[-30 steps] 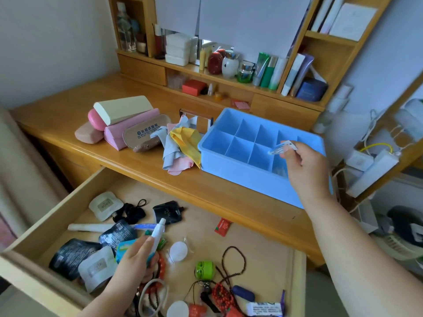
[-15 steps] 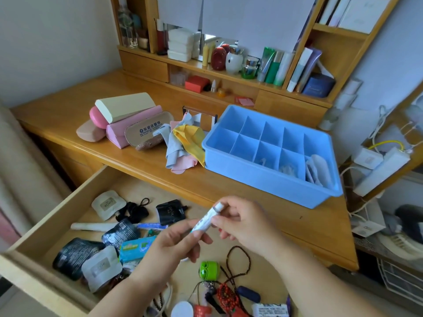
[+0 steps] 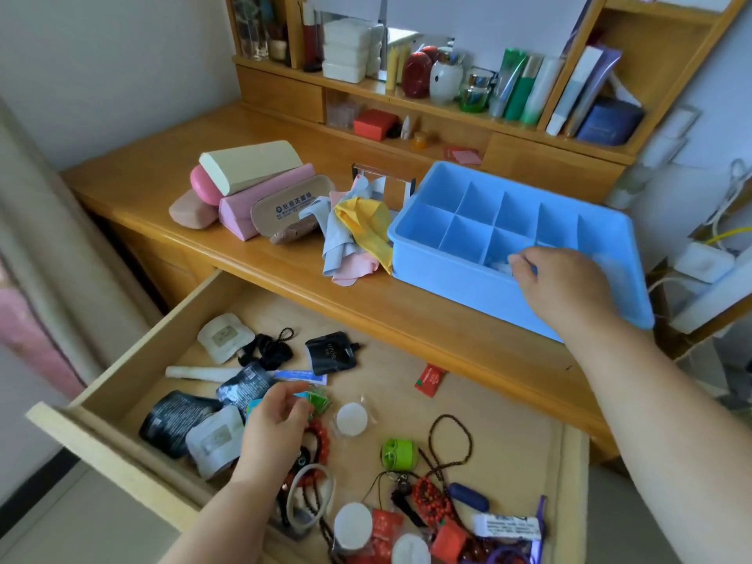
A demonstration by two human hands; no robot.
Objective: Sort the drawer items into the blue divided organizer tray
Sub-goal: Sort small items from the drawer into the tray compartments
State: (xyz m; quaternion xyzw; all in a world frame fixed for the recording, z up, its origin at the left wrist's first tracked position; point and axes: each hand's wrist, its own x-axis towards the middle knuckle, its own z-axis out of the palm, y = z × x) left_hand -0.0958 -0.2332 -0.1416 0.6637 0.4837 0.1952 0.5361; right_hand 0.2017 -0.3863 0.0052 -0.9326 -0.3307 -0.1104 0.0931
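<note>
The blue divided tray (image 3: 447,260) stands on the desk at the right. My right hand (image 3: 565,291) reaches over its front rim into a front compartment and pinches a small white tube (image 3: 509,263), of which only the tip shows. The open wooden drawer (image 3: 134,360) below holds several loose items: black sachets (image 3: 330,352), white pouches (image 3: 221,337), a green round case (image 3: 398,453), bead bracelets (image 3: 449,441). My left hand (image 3: 276,421) is down in the drawer with fingers curled onto a blue-green packet (image 3: 309,396), which it mostly hides.
Pink and cream glasses cases (image 3: 248,185) and a heap of coloured cloths (image 3: 358,234) lie on the desk left of the tray. Shelves with bottles and tubes (image 3: 517,87) rise behind. A white power strip (image 3: 704,262) with cables sits right of the tray.
My right hand took the white tube from my left hand above the drawer and carried it up to the tray. My left hand dropped back onto the blue-green packet.
</note>
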